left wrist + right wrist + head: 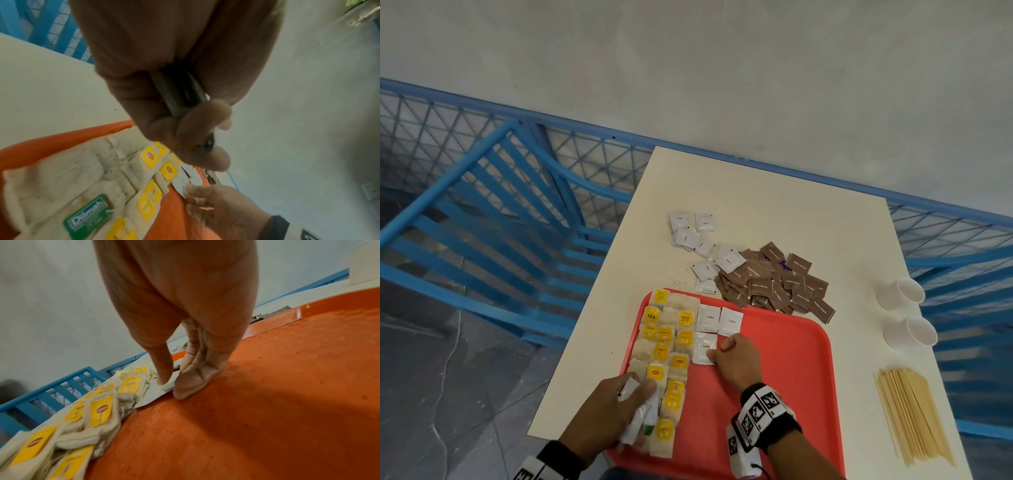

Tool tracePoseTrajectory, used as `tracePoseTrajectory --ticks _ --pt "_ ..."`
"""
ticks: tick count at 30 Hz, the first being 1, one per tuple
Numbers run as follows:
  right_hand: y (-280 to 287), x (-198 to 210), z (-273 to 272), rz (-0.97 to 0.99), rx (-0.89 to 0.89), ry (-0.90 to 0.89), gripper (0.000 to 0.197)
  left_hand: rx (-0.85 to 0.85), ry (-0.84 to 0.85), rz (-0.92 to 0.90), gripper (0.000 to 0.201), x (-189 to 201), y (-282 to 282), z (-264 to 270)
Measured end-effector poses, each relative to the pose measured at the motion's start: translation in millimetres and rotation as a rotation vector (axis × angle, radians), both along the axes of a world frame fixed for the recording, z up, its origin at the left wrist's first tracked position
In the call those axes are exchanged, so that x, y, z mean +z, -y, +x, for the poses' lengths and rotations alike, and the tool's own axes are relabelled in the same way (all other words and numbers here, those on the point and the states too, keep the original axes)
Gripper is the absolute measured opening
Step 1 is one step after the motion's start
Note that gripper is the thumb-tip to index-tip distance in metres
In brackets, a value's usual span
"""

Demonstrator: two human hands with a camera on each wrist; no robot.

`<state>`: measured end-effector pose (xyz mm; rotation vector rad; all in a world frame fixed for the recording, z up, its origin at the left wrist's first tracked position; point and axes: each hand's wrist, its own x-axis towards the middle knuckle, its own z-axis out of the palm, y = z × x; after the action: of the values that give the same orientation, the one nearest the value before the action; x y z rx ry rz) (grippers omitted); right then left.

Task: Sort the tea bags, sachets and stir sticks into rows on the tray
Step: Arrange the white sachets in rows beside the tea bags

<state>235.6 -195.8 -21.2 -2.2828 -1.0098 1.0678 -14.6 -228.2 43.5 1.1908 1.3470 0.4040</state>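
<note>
A red tray [791,377] lies at the table's near edge. Tea bags [664,346] with yellow tags lie in columns along its left side. Beside them, two white coffee sachets [720,320] lie side by side at the tray's far edge. My right hand [717,353] pinches a third white sachet [703,347] flat on the tray just below them; the thumb [163,379] presses on the sachet [156,395], and the curled fingers [193,381] sit at its edge. My left hand [635,404] grips a stack of white sachets [631,431] above the near tea bags [61,178].
Loose white sachets [688,236] and a heap of brown sugar sachets [774,284] lie on the table [756,205] beyond the tray. Two white paper cups [905,294] and a bundle of wooden stir sticks [914,414] are along the right side. A blue chair and railing [500,222] stand to the left.
</note>
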Motion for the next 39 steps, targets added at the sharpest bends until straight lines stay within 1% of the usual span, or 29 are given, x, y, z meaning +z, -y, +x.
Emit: tracePoseTrajectory --ticks 2,5,8,11,15,20,25,29,36,39 --pt "0.6 1.0 -1.4 0.0 -0.004 -0.013 0.024 0.047 0.035 -0.056 0.06 3.0 -3.5 3.4" --pt "-0.4 -3.5 -3.9 -0.011 -0.032 -0.037 0.024 0.05 0.054 -0.108 0.049 8.8 -5.1 7.7" --pt "-0.5 -10.3 -2.9 -0.012 -0.062 -0.062 0.024 0.048 0.051 -0.088 0.042 9.9 -5.2 12.4" --pt "-0.1 -17.4 -1.3 -0.001 -0.064 -0.07 0.02 0.04 0.005 -0.024 0.036 6.4 -3.9 14.0" --pt "1.4 -21.7 -2.5 0.005 -0.071 -0.063 0.012 0.029 -0.002 -0.013 0.038 1.8 -4.3 12.4" --pt "5.7 -20.3 -5.1 0.015 -0.106 -0.059 0.009 0.025 0.0 -0.008 0.039 1.9 -5.1 9.0" --pt "7.3 -18.4 -0.1 0.04 -0.149 -0.064 0.016 0.011 0.004 -0.005 0.039 2.9 -4.2 10.8" --pt "8.8 -18.0 1.5 0.036 -0.108 -0.066 0.021 0.019 0.021 -0.012 0.037 8.1 -4.4 14.4" --pt "10.1 -15.4 -2.4 0.044 -0.1 -0.054 0.019 0.037 0.062 -0.05 0.036 23.2 -3.5 20.1" --pt "10.1 -15.6 -1.7 0.033 -0.108 -0.064 0.017 0.055 0.114 -0.109 0.036 29.8 -4.1 19.9"
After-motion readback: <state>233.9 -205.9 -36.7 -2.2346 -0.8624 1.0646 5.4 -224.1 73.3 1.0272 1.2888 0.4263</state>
